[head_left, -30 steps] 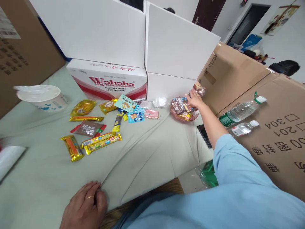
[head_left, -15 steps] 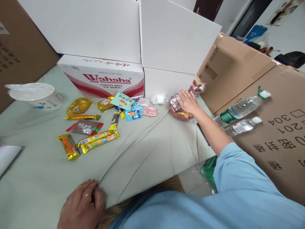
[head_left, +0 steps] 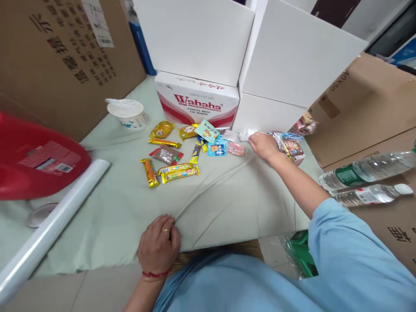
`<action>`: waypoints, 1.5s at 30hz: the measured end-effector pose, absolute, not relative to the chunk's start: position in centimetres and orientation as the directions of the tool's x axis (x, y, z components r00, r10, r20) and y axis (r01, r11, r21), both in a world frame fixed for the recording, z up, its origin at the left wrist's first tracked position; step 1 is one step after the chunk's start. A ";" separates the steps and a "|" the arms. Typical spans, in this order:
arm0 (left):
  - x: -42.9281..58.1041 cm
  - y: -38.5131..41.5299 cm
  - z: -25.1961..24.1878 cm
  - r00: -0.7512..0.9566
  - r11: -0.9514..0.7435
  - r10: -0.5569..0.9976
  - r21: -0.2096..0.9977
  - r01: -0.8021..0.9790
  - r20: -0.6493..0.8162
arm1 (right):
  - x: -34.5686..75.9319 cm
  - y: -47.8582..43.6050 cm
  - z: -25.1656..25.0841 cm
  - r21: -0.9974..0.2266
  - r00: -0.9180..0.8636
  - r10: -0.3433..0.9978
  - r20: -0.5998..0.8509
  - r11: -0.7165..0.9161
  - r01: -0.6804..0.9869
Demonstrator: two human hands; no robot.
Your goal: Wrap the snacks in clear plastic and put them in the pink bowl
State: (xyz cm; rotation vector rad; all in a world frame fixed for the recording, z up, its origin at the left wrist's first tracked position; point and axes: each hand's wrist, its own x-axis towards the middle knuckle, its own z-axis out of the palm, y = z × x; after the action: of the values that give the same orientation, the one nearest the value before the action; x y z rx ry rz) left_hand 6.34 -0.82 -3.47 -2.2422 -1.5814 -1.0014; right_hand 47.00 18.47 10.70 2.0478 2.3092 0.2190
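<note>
My left hand [head_left: 158, 245], with a ring and a red bracelet, rests loosely curled on the near table edge; I see nothing in it. Farther off, my right hand [head_left: 262, 145] has its fingers drawn together at a crumpled clear plastic packet [head_left: 247, 134], its fingertips partly hidden. Just right of that hand sits a pink bowl of wrapped snacks [head_left: 292, 149]. To its left lie a pink packet [head_left: 236, 149], a blue snack packet [head_left: 217, 148] and a pale green card-like packet [head_left: 207, 131]. Several yellow-wrapped bars [head_left: 180, 174] and a brown packet [head_left: 166, 154] lie farther left.
A Wahaha carton [head_left: 198, 102] with raised white flaps backs the table. At left are a paper tub [head_left: 130, 117], a red jug [head_left: 39, 156] and a white roll [head_left: 61, 221]. Two water bottles [head_left: 367, 171] stand at right by a brown carton [head_left: 351, 93].
My right hand has come off the snack bowl and moved left to the clear plastic packet, its fingers drawing together. The view has swung left; my left hand stays at the table edge.
</note>
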 end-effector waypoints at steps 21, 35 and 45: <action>5.5 -2.0 -1.0 -0.047 -0.426 0.813 0.648 0.631 0.580 | 40.8 0.5 3.3 -0.937 0.263 0.924 -0.277 -0.199 -0.288; 18.0 -1.2 2.9 0.308 -0.034 0.950 0.999 -0.041 0.045 | 36.3 -2.3 4.1 -0.923 0.046 0.937 -0.346 -0.331 -0.193; 17.9 -1.5 1.4 0.344 0.258 0.918 0.956 -0.140 -0.197 | 37.0 -2.4 2.4 -0.862 0.078 0.898 -0.432 -0.386 -0.329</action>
State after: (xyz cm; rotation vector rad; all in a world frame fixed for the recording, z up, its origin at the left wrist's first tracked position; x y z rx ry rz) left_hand 17.88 -1.52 1.37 -2.9170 -2.6119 -2.4561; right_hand 37.02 -2.39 2.39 2.6133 1.2417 -2.9947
